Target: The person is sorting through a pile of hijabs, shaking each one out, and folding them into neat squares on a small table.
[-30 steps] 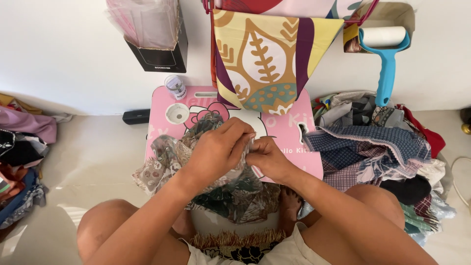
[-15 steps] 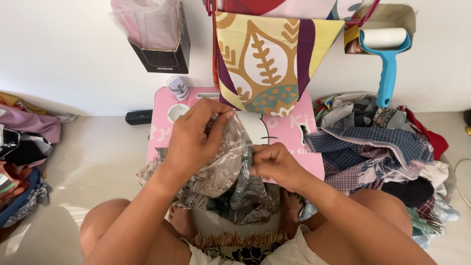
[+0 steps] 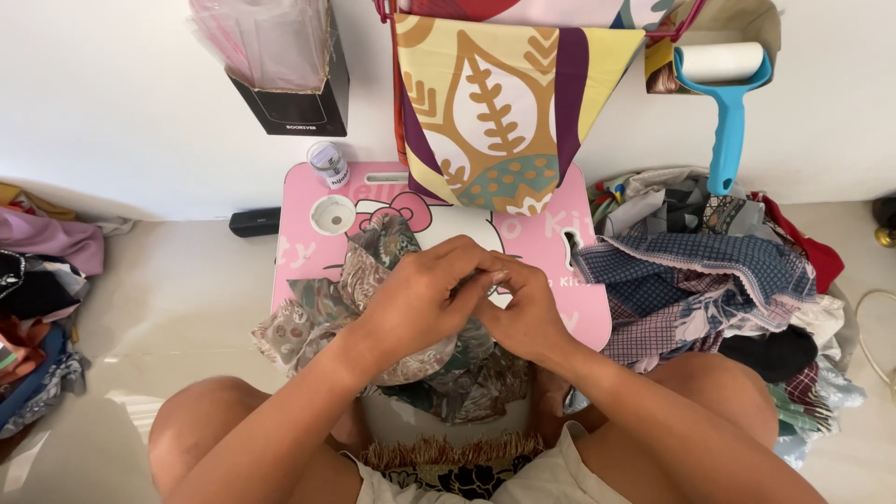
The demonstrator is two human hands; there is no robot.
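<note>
A black box stuffed with clear bags hangs upper left, a small labelled jar just beneath. At centre frame, over the pink desk, the left hand and right hand meet, fingers pinched together on the patterned cloth, which bunches under and left of them.

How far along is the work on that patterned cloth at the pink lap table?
Done: nothing here looks finished. In hand: the left hand and right hand meet over the patterned cloth, each with a grip on it, bunched on the pink lap table. Left: a heap of checked fabrics lies to the right and a clothes pile to the left, both untouched.
</note>
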